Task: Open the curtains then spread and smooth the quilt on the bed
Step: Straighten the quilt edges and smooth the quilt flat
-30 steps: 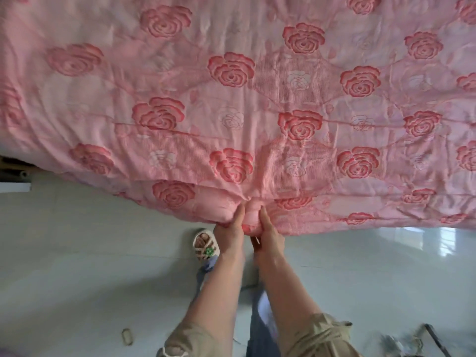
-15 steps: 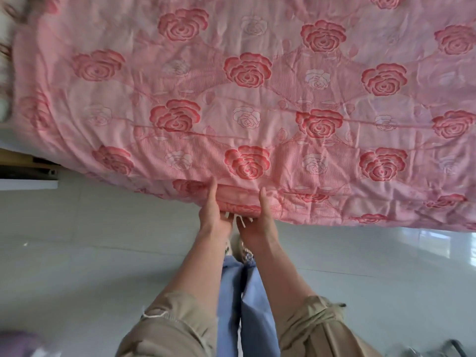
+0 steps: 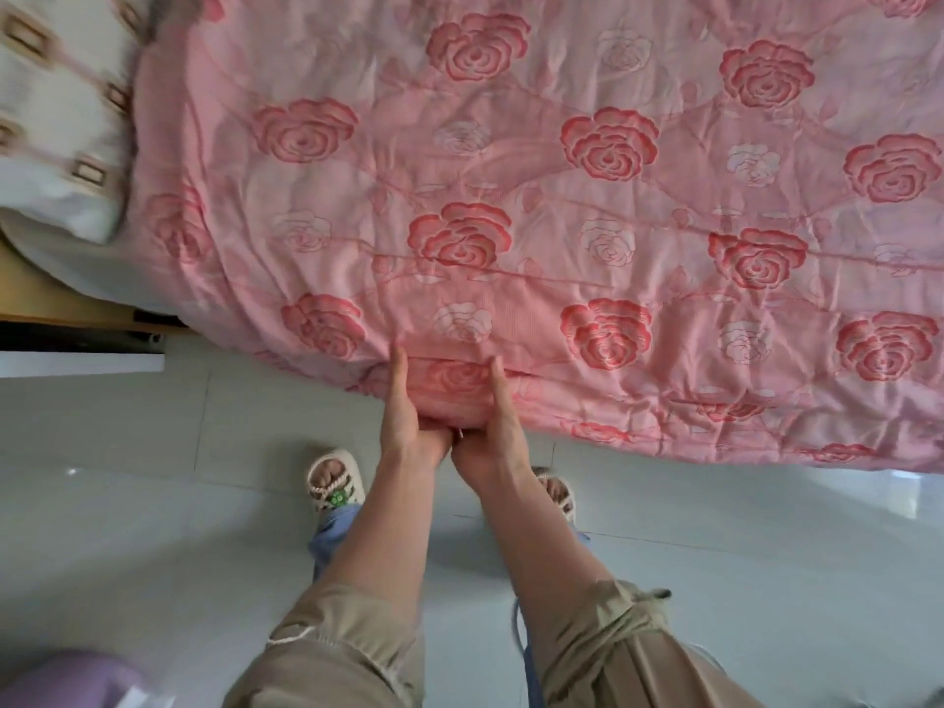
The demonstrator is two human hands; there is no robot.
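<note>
A pink quilt [image 3: 562, 206] with red rose patterns covers the bed and hangs over its near edge. My left hand [image 3: 408, 416] and my right hand [image 3: 490, 426] grip that hanging edge side by side, thumbs on top, fingers hidden under the fabric. A bunched fold of quilt sits between the two hands. The curtains are out of view.
A white pillow or sheet [image 3: 61, 120] with brown squares lies at the bed's upper left. The wooden bed frame [image 3: 66, 314] shows at the left edge. Glossy grey floor tiles [image 3: 153, 503] lie below, with my sandalled feet [image 3: 334, 482] on them. A purple object [image 3: 66, 682] sits bottom left.
My view has shifted so the bed's left corner and the white patterned cloth now show. My hands have moved slightly apart along the quilt edge, still gripping it.
</note>
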